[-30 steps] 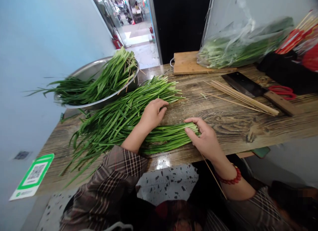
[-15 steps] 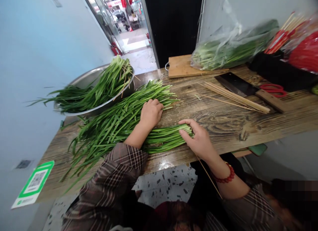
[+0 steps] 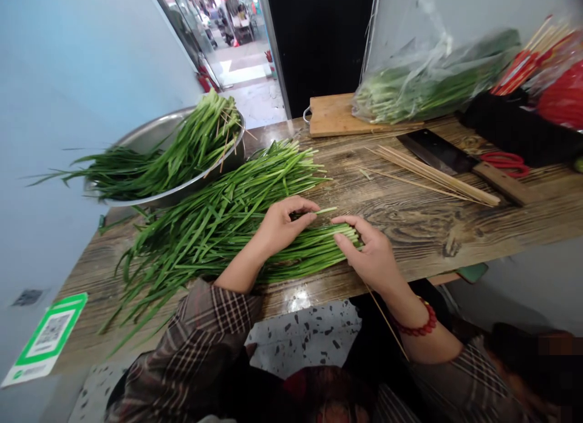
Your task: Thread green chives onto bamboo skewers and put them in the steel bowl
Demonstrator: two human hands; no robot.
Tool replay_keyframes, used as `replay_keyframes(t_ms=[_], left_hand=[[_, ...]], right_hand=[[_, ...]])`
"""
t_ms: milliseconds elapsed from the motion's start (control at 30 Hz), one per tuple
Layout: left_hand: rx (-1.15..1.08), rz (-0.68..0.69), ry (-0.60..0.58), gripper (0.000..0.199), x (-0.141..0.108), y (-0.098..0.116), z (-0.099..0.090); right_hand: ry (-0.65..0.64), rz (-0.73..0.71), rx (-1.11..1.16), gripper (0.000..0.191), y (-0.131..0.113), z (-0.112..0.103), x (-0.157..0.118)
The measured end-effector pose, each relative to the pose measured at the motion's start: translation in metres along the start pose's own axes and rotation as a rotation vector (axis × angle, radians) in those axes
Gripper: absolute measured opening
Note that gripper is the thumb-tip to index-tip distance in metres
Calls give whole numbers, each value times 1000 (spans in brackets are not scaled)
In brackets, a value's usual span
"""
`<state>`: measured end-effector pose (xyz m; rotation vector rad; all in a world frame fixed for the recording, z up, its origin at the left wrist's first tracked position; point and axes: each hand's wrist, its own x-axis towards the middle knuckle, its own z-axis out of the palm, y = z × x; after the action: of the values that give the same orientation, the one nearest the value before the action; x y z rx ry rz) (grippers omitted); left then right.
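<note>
in the head view, the steel basin [image 3: 150, 131] at the left of the worktop [image 3: 410, 229] holds leafy green stalks [image 3: 182, 150], thin sticks poking through their pale ends; the long leaves spill over its far-left rim. a clear plastic bag [image 3: 437, 62], resting partly on the wooden board [image 3: 330, 116], is stuffed with more greens [image 3: 392, 101]. below the basin, a loose heap [image 3: 218, 210] lies spread on the worktop. the left hand [image 3: 314, 211] pinches a single stem [image 3: 328, 210] between thumb and fingers. the right hand [image 3: 334, 229] curves around the pale ends of a gathered bundle [image 3: 314, 253] lying along the near edge, a thin stick [image 3: 387, 323] slanting down from under its palm.
</note>
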<state>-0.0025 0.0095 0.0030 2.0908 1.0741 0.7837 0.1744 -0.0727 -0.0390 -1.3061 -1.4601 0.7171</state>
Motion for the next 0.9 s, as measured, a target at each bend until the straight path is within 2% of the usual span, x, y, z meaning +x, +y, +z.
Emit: replay_keyframes(t_ms=[200, 467, 900], left_hand=[[-102, -40, -14, 16, -3, 3, 2], [-96, -41, -50, 17, -6, 6, 2], [-118, -23, -19, 12, -7, 6, 5]], right_hand=[[-19, 15, -22, 22, -4, -2, 0], [-31, 84, -26, 24, -7, -2, -2], [-38, 86, -26, 25, -7, -2, -1]])
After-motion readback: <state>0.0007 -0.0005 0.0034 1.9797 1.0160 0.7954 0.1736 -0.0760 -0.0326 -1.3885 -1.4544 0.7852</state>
